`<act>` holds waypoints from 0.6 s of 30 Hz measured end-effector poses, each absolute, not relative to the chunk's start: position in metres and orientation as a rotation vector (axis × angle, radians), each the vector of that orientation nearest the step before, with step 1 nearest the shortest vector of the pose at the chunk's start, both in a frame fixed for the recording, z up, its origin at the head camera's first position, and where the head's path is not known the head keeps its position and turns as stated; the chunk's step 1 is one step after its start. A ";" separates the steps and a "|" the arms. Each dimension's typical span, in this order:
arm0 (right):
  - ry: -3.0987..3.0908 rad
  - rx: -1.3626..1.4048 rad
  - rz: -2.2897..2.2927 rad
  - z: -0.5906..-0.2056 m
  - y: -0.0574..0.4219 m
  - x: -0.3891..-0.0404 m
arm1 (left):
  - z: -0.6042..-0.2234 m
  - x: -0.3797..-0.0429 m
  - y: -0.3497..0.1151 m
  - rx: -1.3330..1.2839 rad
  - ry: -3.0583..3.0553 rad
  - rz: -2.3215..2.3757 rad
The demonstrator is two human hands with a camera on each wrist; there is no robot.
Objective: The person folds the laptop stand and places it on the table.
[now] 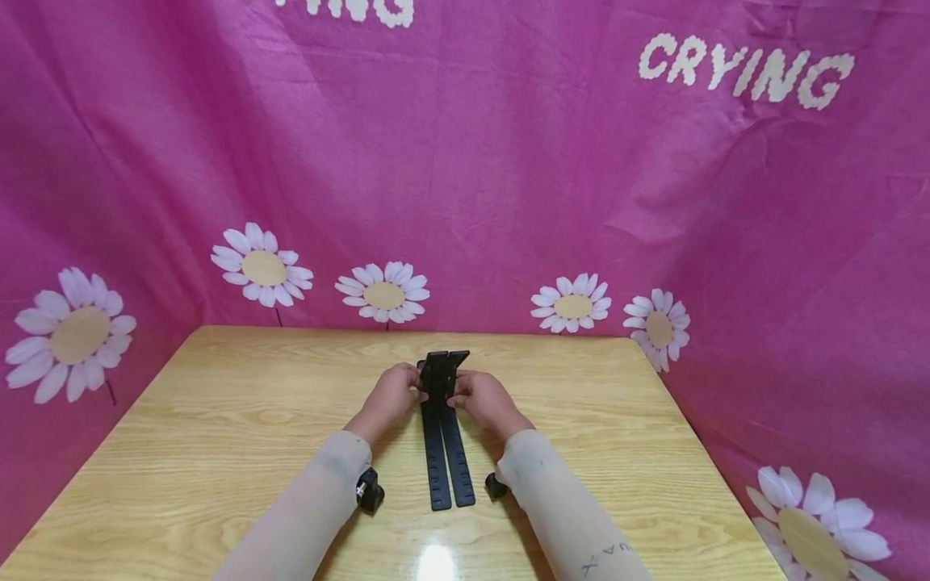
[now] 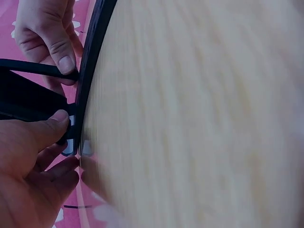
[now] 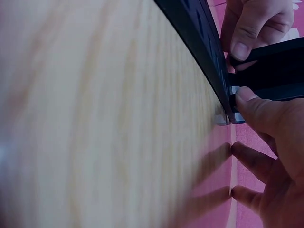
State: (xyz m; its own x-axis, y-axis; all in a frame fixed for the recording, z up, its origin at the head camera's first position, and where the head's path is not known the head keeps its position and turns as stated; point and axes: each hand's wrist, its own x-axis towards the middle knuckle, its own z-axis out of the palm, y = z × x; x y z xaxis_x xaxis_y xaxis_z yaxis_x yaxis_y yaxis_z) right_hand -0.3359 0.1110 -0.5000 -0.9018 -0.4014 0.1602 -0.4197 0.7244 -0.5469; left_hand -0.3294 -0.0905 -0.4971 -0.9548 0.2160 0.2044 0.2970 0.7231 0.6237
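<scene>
A black slotted stand (image 1: 434, 452) is on the wooden table, its two long flat strips side by side and pointing toward me. At the far end its panels (image 1: 438, 375) rise upright. My left hand (image 1: 395, 391) holds the left side near the panels' foot; its thumb presses the black part in the left wrist view. Opposite it, my right hand (image 1: 487, 398) holds the right side. The right thumb lies at the panel's base in the right wrist view, while two other fingertips touch the tabletop. Both hands partly cover the join between strips and panels.
The wooden table (image 1: 240, 428) meets a pink cloth backdrop (image 1: 465, 202) with printed daisies at the back and both sides. Small black devices (image 1: 369, 491) are strapped at both wrists, low over the tabletop. A bright light reflection shows near the front.
</scene>
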 end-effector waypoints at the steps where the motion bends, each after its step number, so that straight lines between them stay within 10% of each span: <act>1: -2.885 0.695 0.932 -0.500 0.111 -0.336 | -0.498 -0.329 -0.091 -0.414 -2.798 -1.055; 18: -2.876 0.654 0.914 -0.492 0.111 -0.340 | -0.496 -0.323 -0.086 -0.153 -2.720 -1.226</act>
